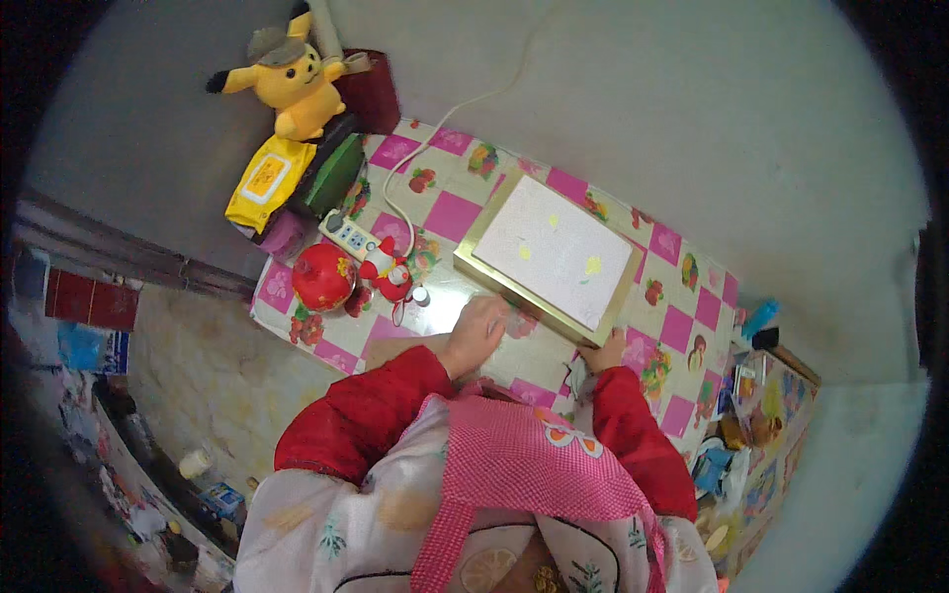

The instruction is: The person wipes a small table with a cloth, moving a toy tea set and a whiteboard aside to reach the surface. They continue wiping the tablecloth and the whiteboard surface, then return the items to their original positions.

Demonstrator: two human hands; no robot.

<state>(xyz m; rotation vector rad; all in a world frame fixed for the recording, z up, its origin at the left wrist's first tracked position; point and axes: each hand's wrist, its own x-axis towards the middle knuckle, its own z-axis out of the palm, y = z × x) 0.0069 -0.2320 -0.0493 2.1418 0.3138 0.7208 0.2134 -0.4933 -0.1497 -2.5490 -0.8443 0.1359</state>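
Observation:
A shallow gold-edged box (549, 256) lies at a slant on the table, its pale top marked with small yellow patches. My left hand (478, 333) is curled low over the table near the box's front side; its fingertips are hidden, and whether it holds anything cannot be told. At the box's nearest corner is my right hand (606, 350), with its fingers around that corner. A crumpled greyish piece (575, 376), perhaps cloth or paper, lies just below the right hand. Left of my left hand stands a small white-topped container (421, 296).
On the table (452, 215) are a red round object (324, 277), a red-and-white plush figure (387, 270) and a power strip (348, 236) with a white cable. A yellow wipes pack (271, 181) and yellow plush toy (300, 89) sit back left. Walls rise behind.

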